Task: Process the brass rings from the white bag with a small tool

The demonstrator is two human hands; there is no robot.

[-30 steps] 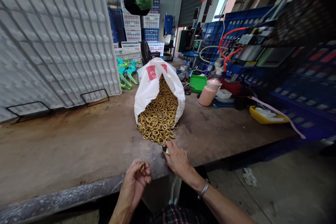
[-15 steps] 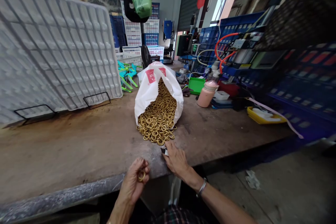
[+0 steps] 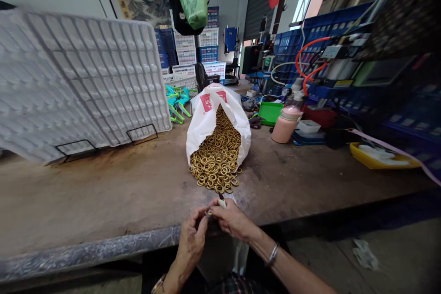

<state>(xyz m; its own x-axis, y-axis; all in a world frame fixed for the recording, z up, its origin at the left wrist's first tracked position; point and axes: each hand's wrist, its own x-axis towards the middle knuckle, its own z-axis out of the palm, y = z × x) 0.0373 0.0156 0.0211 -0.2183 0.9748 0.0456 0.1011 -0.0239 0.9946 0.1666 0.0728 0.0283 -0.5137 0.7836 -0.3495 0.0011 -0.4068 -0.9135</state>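
A white plastic bag (image 3: 201, 124) lies open on the workbench (image 3: 138, 197), and many brass-coloured rings (image 3: 217, 156) spill from its mouth toward the front edge. My left hand (image 3: 195, 234) pinches a small ring (image 3: 208, 214) between thumb and fingers, just in front of the pile. Meeting it at the ring is my right hand (image 3: 230, 218), whose fingers are closed around a small tool (image 3: 222, 201) with a dark tip and a pale body. The fingertips of both hands nearly touch.
White moulded trays (image 3: 103, 78) stand in black wire holders at the left. A pink bottle (image 3: 285, 125), a green tray (image 3: 270, 113) and a yellow tray (image 3: 379, 156) are on the right. Teal and green plastic pieces (image 3: 178, 102) lie behind, left of the bag.
Both hands have come together in front of the pile. My right hand has drawn back from the rings, and the ring in my left hand is now between both hands. The view has shifted left.
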